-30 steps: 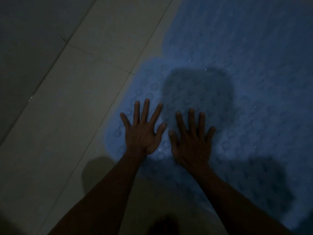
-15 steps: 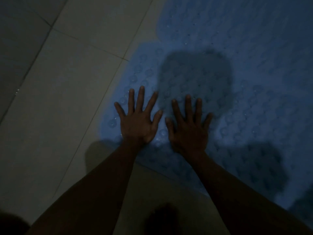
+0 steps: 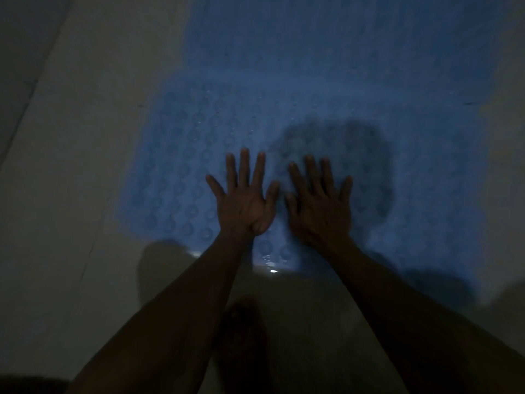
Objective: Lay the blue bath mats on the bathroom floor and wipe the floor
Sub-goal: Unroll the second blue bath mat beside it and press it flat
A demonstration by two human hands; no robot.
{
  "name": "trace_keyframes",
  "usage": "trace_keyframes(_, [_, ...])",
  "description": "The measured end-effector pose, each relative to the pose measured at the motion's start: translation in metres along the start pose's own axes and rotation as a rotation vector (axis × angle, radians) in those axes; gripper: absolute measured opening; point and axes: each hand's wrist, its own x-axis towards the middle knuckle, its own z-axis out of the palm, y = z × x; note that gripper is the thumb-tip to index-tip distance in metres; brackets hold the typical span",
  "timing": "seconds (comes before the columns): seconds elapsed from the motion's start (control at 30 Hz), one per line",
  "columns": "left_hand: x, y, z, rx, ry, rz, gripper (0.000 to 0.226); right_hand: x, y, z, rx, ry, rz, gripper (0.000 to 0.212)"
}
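Mat [image 3: 326,81] is down on the bathroom floor [image 3: 71,194], blue, bubble or sucker texture up, filling the centre and right of my head view. Going left to right.

Far left: bare pale tile, grout lines running diagonally. Dim light, I can't tell if it's wet or dirty.

Left hand [image 3: 244,203]: flat, palm down, fingers spread, on the mat near its near-left corner. Grip is fully open, holding nothing, just pressing.

Right hand [image 3: 321,211]: same pose just beside it, thumbs nearly meeting, also open-palmed and empty. A dark shadow blob sits on the mat just past its fingertips.

Near edge of the mat runs just under both wrists. A small bright glint [image 3: 273,271] on that edge, probably a water drop. A few specks further up the mat look like droplets too.

Bottom centre: a dark shape between my forearms, likely a foot [image 3: 241,336], too dark to be sure.

Step, as I judge it: laying and flattening, pressing the near end so it seats on the tile. I can't confirm from here whether there's a second mat or a seam higher up. Wiping is not started, and no cloth is in view.

Next move, my call: work the palms outward toward the corners to push out lift, check the far end lies flat, then fetch something to wipe with.

Brands, labels, writing: none readable. Too dark, and I see nothing printed on the mat.
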Motion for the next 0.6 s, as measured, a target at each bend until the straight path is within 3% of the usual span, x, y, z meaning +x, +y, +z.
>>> trace_keyframes(0.23, [-0.036, 0.145, 0.038, 0.109, -0.078, 0.319, 0.065, -0.068, 0.137, -0.038, -0.014, -0.051, 0.359, 0.063])
trace_keyframes(0.37, [-0.037, 0.181, 0.047, 0.083, -0.069, 0.269, 0.063, -0.083, 0.164, -0.042, -0.001, -0.035, 0.392, 0.064])
trace_keyframes(0.6, [-0.035, 0.183, 0.053, 0.078, -0.049, 0.248, 0.062, -0.082, 0.159, -0.035, 0.052, 0.032, 0.42, 0.065])
